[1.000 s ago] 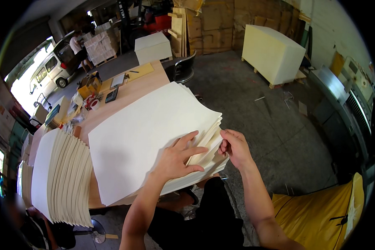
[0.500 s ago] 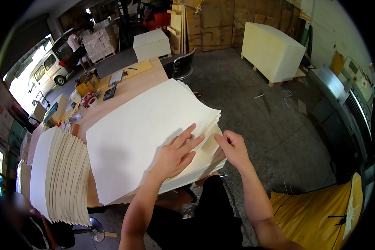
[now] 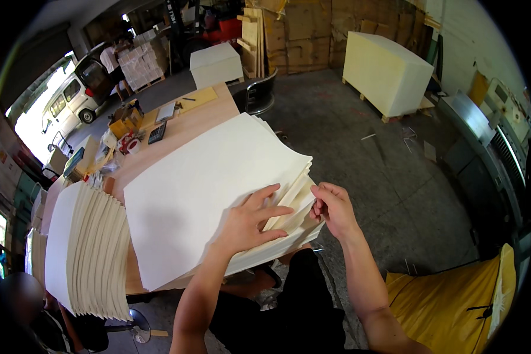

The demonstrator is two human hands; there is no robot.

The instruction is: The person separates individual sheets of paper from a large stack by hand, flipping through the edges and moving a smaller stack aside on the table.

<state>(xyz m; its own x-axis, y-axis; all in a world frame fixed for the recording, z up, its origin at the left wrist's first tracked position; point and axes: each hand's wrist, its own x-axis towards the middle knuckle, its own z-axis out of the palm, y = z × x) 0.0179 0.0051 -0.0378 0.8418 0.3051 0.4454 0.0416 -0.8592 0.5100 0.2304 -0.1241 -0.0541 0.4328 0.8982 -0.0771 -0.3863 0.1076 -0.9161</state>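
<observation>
On the wooden table (image 3: 200,118), hands (image 3: 251,221) hide the paper stack's (image 3: 206,189) corner.

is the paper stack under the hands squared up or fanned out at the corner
Fanned out. The sheets in the paper stack step apart at the near right corner, where the right hand pinches edges and the left hand lies flat on top.

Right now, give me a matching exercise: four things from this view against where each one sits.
Things:
1 left hand
2 right hand
3 fanned paper stack
4 calculator

Places:
A far end of the wooden table
B flat on top of the big sheets
C at the sheets' right corner edges
D table's left side, beside the big sheets

Pairs: 1-B, 2-C, 3-D, 4-A
</observation>
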